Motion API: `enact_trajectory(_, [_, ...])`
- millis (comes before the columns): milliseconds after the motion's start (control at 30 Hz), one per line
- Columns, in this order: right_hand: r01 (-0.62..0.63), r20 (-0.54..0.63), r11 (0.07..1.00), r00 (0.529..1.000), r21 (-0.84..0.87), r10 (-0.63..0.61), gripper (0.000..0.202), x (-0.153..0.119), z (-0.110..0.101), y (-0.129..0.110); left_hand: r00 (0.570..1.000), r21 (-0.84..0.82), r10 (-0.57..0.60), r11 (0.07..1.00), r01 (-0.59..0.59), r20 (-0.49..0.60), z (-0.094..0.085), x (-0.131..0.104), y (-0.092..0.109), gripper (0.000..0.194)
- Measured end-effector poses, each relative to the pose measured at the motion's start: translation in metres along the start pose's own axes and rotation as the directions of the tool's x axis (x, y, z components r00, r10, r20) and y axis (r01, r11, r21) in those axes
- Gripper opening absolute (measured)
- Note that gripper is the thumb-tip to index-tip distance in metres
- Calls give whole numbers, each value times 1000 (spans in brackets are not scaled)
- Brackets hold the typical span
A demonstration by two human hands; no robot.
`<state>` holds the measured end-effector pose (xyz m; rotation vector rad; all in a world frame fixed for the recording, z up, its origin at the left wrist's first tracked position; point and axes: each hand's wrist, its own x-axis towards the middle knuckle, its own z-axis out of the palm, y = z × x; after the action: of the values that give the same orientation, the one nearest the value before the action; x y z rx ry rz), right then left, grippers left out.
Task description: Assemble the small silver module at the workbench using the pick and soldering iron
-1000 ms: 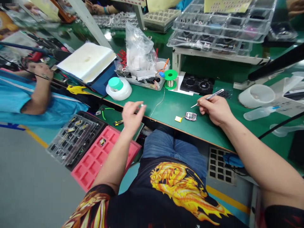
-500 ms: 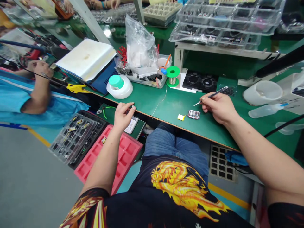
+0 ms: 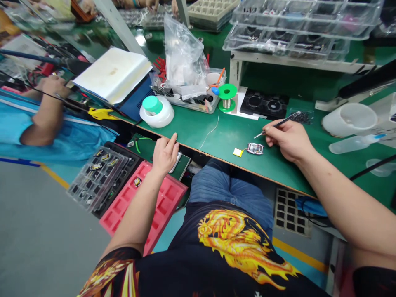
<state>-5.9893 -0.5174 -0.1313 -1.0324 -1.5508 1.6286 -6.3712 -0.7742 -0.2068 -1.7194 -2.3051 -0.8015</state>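
My right hand (image 3: 289,140) grips a pair of tweezers (image 3: 291,118) like a pen, tips pointing left. Just below the tips, a small watch-like case with its insides exposed (image 3: 255,148) lies on the green bench. A thin wire joins it to a flat yellow-and-white battery (image 3: 237,152). Over the bench's front edge at the left is my left hand (image 3: 166,154), fingers curled together with the index finger reaching forward. What it holds, if anything, is hidden. Partly covered below that hand is a white device (image 3: 175,161) on a pulled-out drawer.
A solder spool (image 3: 227,99) trails wire toward the bench edge. Behind stand a white pot with a green cap (image 3: 156,111) and a parts tray (image 3: 213,108). At the left are a pink tray (image 3: 115,212) and clear stacked trays (image 3: 98,177). A co-worker's arm (image 3: 46,111) is further left.
My left hand has turned and its index finger now points forward; the small shiny bit seen at its fingertips is out of sight. My right hand still holds the tweezers. The view has shifted slightly.
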Motion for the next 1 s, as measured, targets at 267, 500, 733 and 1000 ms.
enact_trajectory(267, [13,6,1000,1000,-7,-13,30,0,0,0,992,-201,-103,973,117,79,-14,11,-5,41])
enact_trajectory(500, [9,6,1000,1000,-13,-9,29,0,-1,-1,997,-160,-72,984,72,7,-15,10,3,36])
enact_trajectory(733, [4,20,1000,1000,-19,-3,10,-2,-1,-1,995,-225,-87,972,74,-51,-18,18,6,23])
enact_trajectory(1000, [-9,12,999,1000,-41,9,15,-1,-1,-1,989,-21,146,989,-145,33,-19,24,-7,26])
